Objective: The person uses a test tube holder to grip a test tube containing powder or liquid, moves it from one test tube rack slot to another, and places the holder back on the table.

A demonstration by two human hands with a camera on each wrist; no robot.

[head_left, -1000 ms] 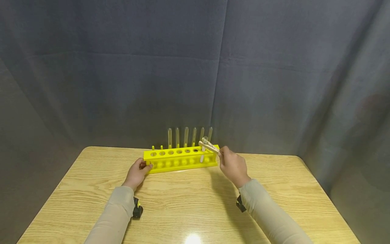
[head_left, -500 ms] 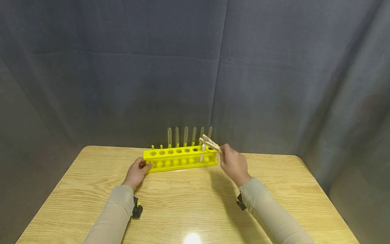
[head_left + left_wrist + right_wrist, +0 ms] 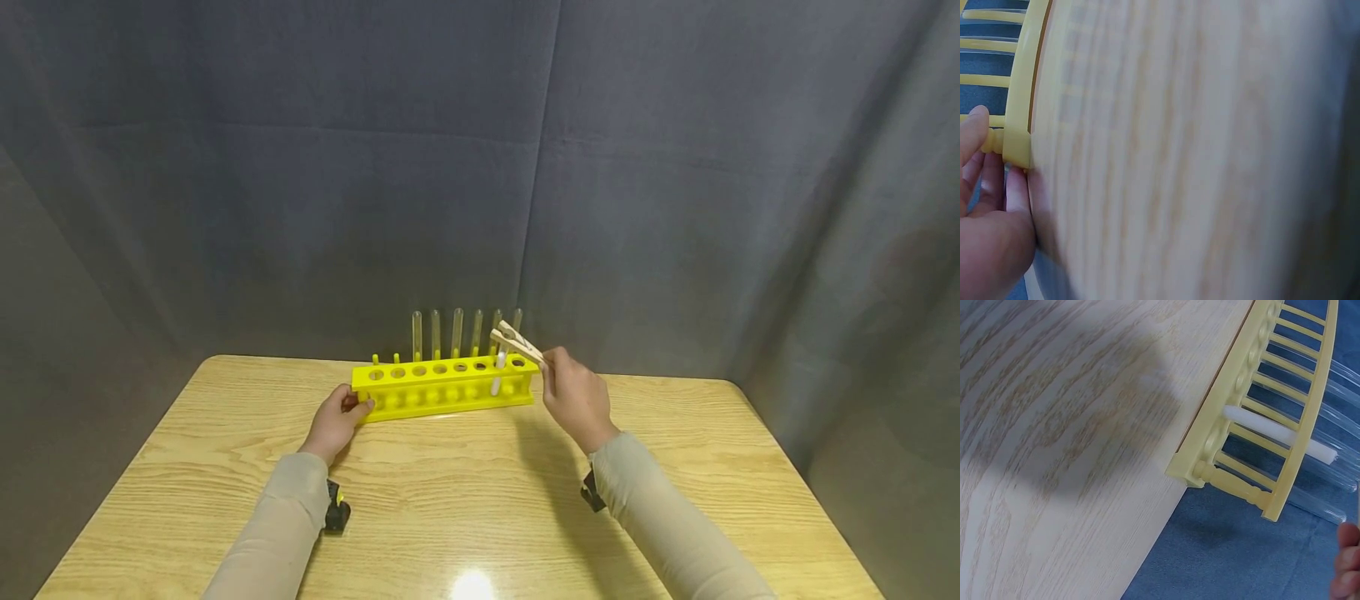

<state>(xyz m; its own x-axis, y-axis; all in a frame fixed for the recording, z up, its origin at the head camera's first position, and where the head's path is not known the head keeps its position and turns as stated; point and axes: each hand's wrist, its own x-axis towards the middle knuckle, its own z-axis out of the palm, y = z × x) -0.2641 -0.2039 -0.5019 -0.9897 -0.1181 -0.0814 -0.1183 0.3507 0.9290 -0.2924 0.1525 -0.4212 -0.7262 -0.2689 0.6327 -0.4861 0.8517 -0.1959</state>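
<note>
A yellow test tube rack [image 3: 435, 408] stands on the table. My left hand [image 3: 334, 423] grips its left end post, thumb in front, as the left wrist view shows. My right hand [image 3: 577, 400] holds a wooden test tube clamp [image 3: 529, 352] by its handle end. The clamp's jaws are around the upper part of a glass test tube with white contents [image 3: 496, 386]. This tube stands in a hole near the rack's right end, its lower end close to the base. In the right wrist view, the white contents [image 3: 1316, 447] reach above the rack's top plate; only fingertips [image 3: 1349, 559] show there.
Several clear test tubes [image 3: 457, 332] sit upside down on pegs along the rack's back. Two bare pegs [image 3: 397, 358] are at the left. A grey curtain [image 3: 375, 208] hangs just behind the wooden table [image 3: 465, 492].
My right hand has risen slightly, and the clamp has moved up the tube toward its mouth. The left hand stays on the rack.
</note>
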